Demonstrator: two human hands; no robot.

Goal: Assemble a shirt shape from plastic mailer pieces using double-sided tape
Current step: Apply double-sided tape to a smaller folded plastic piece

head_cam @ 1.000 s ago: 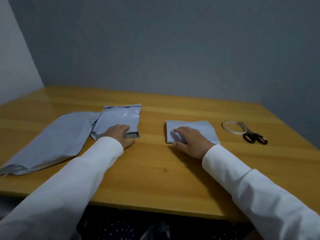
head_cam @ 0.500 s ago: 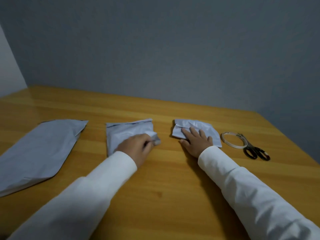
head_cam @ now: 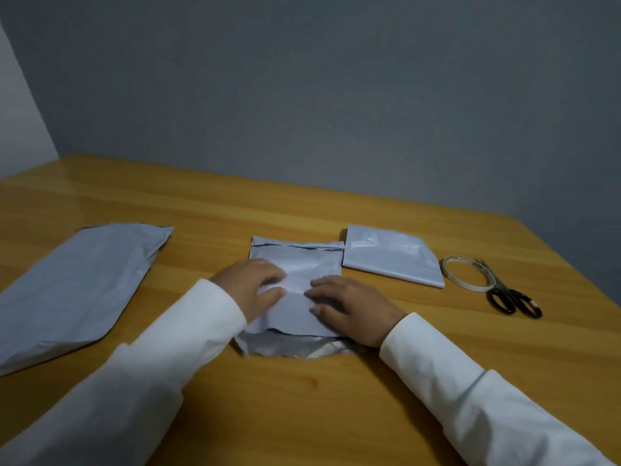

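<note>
Head view: left hand and right hand press middle mailer piece.

Bench: warm yellow-brown wood grain, glossy.
Back wall: plain grey-blue, meeting bench's far edge.
Left wall: paler, whitish.
Light: dim, soft.

Views: one, worn on the person's head | Facing: forward and down across the wooden table toward the grey wall | Nearness: close, both white sleeves enter from the bottom edge | Lens: wide, table edges bow | Shared ground: none, single view
</note>
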